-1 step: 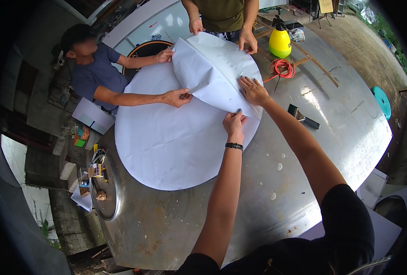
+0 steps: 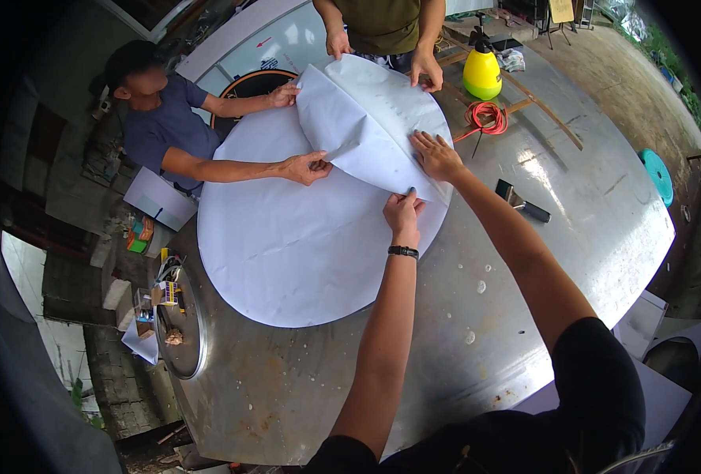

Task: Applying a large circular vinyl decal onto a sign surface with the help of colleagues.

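Observation:
A large round white sheet point(image 2: 295, 245) lies on the metal table. A thin white film point(image 2: 342, 118) covers its far right part, with one side lifted and folded. My left hand point(image 2: 403, 215) pinches the film's edge near the disc's right rim, thumb on top. Just beyond it, my right hand point(image 2: 437, 156) rests flat on the film with its fingers stretched out. At the left, a co-worker's hands point(image 2: 306, 168) hold the raised edge of the film. Another person's hands point(image 2: 427, 69) touch its far edge.
The metal table point(image 2: 445, 379) carries a wide brush point(image 2: 522, 201), a coiled orange cable point(image 2: 486, 118) and a yellow spray bottle point(image 2: 482, 75) on the right. Wooden strips point(image 2: 548, 110) lie near the cable. A round tray point(image 2: 183, 344) with small items stands at the left edge.

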A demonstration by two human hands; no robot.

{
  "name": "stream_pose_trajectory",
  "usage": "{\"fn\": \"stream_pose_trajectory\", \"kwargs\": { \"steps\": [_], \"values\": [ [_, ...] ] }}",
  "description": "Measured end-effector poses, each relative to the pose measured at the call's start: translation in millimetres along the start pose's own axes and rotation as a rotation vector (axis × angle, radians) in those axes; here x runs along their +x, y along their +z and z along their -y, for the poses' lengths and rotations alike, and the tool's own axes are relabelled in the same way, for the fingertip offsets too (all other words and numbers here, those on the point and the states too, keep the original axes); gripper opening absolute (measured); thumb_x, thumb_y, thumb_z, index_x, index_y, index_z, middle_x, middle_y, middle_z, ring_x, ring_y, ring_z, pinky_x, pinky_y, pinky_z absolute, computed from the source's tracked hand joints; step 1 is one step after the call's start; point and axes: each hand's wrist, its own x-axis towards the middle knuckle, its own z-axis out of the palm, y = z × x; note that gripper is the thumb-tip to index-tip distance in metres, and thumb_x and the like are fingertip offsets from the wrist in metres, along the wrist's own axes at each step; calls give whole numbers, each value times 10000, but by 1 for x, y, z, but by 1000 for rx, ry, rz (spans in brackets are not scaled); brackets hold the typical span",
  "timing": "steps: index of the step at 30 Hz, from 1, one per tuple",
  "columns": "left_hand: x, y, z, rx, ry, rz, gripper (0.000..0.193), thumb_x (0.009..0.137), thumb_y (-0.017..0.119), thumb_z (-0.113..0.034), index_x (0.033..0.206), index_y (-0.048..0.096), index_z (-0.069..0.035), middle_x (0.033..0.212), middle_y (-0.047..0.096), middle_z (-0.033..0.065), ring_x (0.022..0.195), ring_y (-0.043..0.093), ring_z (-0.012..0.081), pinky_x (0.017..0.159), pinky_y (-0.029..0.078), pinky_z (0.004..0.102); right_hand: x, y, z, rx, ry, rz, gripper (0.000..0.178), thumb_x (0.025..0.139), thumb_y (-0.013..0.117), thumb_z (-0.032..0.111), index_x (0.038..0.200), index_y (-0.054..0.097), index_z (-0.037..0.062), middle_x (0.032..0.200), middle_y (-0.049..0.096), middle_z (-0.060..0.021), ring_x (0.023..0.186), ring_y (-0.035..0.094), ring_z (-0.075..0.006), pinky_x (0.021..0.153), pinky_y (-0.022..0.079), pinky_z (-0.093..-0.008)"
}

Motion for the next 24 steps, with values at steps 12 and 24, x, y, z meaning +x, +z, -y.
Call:
{"fn": "stream_pose_trajectory", "kwargs": {
  "steps": [12, 24],
  "values": [
    [-7, -2, -11, 73, 6, -1, 95, 789, 511, -64, 870, 517, -13, 831, 520, 52, 746, 538, 154, 665, 492, 292, -3, -3, 5, -12, 20, 3, 445, 861, 282, 233, 1291, 250, 123, 1356, 217, -38, 1252, 188, -164, 1031, 139, -348],
    [-4, -31, -21, 7, -12, -38, 61, 786, 505, -40, 808, 502, 17, 795, 528, 79, 690, 549, 171, 646, 506, 303, -3, -1, 4, -36, 19, -18, 441, 874, 258, 260, 1294, 243, 126, 1354, 224, -33, 1250, 194, -161, 1030, 139, -345]
  ]
}}
